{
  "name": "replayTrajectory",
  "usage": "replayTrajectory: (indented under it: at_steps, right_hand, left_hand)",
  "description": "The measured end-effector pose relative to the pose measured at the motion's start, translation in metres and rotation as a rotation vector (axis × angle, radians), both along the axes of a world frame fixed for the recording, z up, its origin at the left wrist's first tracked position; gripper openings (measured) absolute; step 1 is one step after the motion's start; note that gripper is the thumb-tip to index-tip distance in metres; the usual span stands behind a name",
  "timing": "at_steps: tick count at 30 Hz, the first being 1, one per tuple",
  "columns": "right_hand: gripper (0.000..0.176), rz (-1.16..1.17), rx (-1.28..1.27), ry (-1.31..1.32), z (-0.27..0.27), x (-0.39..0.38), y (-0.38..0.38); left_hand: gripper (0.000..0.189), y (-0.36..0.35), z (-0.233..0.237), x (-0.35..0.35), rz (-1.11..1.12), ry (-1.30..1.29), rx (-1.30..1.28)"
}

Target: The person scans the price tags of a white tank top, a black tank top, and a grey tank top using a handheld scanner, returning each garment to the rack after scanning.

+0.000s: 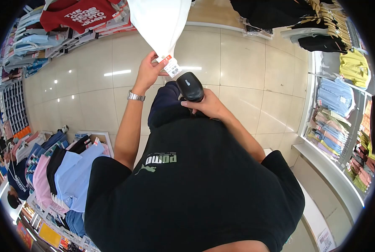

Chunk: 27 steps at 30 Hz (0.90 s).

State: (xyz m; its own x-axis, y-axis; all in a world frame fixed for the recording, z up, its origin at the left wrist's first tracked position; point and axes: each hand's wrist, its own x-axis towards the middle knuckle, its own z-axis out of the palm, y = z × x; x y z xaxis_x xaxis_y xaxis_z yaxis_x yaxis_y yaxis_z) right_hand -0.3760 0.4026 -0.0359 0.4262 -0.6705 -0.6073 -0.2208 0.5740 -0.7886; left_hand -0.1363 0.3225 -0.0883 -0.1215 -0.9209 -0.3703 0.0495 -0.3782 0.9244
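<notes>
My left hand [149,70], with a metal-band watch [136,96] on its wrist, pinches a white and red price tag [171,66] with a printed barcode. The tag hangs at the lower tip of a white garment [162,25] that reaches past the top of the view. In my right hand [212,105] is a black handheld barcode scanner [190,86], gripped by its lower end. Its rounded head lies just below and to the right of the tag, apart from it. Part of the right fingers is hidden behind the scanner.
A red printed shirt [76,14] hangs at the upper left. Pink and blue shirts [72,176] fill a rack at the lower left, with a person [15,197] beyond. Folded clothes [334,96] lie on right-hand shelves; black clothes [275,12] hang upper right. Tiled floor [242,59] lies between.
</notes>
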Motion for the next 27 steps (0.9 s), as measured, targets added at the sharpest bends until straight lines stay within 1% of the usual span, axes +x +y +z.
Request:
replayTrajectory:
  at_steps: [5,8,11,14,17,23,27]
  right_hand:
    - [0.042,0.076,-0.036,0.079,0.002,0.010,0.002]
    - [0.039,0.063,-0.043,0.074,0.006,0.016,-0.001]
    - [0.035,0.154,0.047,0.209,0.022,0.018,-0.013]
    - [0.032,0.144,-0.002,0.172,0.016,0.019,-0.013]
    - [0.030,0.145,0.011,0.146,0.023,0.022,-0.017]
    - [0.027,0.137,0.021,0.122,0.018,0.022,-0.016]
    - [0.025,0.040,-0.016,-0.010,0.012,0.023,-0.016]
  left_hand:
    - [0.040,0.002,0.001,0.003,-0.002,-0.009,-0.001]
    - [0.039,0.004,0.002,0.006,-0.011,0.001,0.000]
    - [0.039,0.007,-0.001,0.008,0.002,0.020,-0.005]
    - [0.039,0.009,-0.001,0.009,0.014,0.029,0.003]
    - [0.036,0.011,-0.002,0.011,0.029,0.050,0.001]
    - [0.039,0.013,-0.005,0.012,0.026,0.030,0.007]
    - [0.037,0.011,-0.011,0.013,0.033,0.001,-0.019]
